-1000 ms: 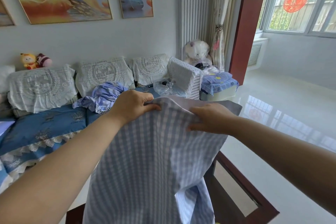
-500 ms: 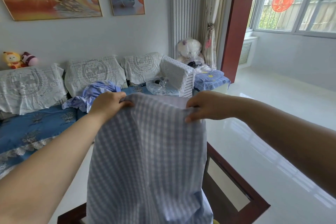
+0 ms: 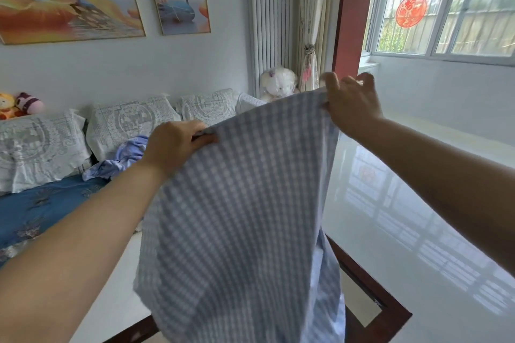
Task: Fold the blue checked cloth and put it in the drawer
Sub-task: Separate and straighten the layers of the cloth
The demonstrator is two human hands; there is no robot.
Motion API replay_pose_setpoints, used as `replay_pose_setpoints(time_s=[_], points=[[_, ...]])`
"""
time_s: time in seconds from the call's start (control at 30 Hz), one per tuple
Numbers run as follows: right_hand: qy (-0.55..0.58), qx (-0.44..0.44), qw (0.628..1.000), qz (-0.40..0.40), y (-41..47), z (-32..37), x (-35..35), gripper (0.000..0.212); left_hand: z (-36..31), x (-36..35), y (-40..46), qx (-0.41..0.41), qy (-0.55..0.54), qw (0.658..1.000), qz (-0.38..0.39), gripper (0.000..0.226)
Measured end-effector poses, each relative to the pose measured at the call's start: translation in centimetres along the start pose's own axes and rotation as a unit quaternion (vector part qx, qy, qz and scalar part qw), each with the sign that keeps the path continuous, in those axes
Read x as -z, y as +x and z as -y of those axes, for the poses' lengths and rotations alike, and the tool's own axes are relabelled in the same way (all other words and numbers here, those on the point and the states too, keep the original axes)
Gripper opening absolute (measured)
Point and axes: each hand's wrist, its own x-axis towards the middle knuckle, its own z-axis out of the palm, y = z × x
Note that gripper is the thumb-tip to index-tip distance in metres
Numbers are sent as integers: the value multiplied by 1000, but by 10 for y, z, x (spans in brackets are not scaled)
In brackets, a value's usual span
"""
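Note:
The blue checked cloth [image 3: 245,203] hangs in the air in front of me, stretched between both hands and falling past the bottom of the view. My left hand [image 3: 174,145] pinches its top edge at the left, lower down. My right hand [image 3: 352,99] grips the top right corner, raised higher and further out. No drawer is in view.
A dark wooden table with a glass top [image 3: 370,295] stands below the cloth. A sofa [image 3: 41,203] with a blue cover, lace cushions and a crumpled lilac garment [image 3: 122,157] runs along the left wall. Shiny white floor [image 3: 418,231] opens to the right, towards a window.
My hands have moved apart and my right hand has risen, so the cloth's top edge is spread wider and slanted. The view has turned a little to the left.

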Motion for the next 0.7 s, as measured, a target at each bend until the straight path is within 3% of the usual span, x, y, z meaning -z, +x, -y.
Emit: replay_pose_setpoints(time_s=[0.03,0.07,0.17,0.23,0.37,0.43,0.47,0.53,0.6,0.7], points=[[-9,-25,1000,17,5,1,3,63,-3,-3,-1,-31,5,999,-5,57],[-39,-33,998,31,8,4,6,60,-5,-6,-4,-55,19,998,-9,56],[-128,-30,986,106,7,15,25,8,-6,-11,-10,-50,51,997,-14,43],[-119,-15,982,149,2,21,34,9,-2,-6,-6,15,56,998,-8,39],[39,32,968,245,-13,28,49,38,11,10,9,113,45,992,25,34],[164,13,941,297,-21,26,51,37,17,14,11,113,40,992,28,35],[238,-35,925,293,-24,22,50,29,18,16,12,102,37,994,23,40],[372,-141,895,204,-22,7,46,21,18,21,16,77,12,997,15,51],[491,-224,838,79,-20,0,44,21,14,31,21,49,-19,999,3,51],[687,-301,662,-4,-27,4,43,22,9,42,28,41,-78,996,-13,44]])
